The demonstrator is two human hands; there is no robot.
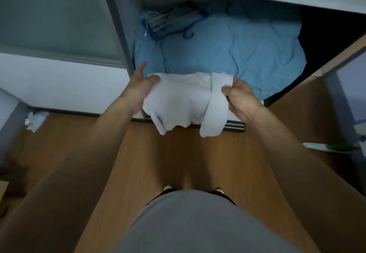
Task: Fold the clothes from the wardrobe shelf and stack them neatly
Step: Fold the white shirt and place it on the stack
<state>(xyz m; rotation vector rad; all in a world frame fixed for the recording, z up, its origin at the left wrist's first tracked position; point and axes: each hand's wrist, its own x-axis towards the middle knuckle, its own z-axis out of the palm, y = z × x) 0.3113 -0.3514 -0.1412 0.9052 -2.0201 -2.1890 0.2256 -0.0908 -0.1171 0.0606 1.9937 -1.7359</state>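
Fingers [227, 91] of the right hand [240, 99] and left hand [141, 88] grip opposite ends of a white garment [178, 100], mid-frame and only loosely folded. Beyond it lies blue bedding [247, 50]. No stack shows, so the task looks barely begun.

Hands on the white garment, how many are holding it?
2. The left hand pinches the white garment at its left edge, and the right hand grips its right edge.

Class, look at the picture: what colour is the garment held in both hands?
White, plain, with no visible pattern: the garment shows best in the head view.
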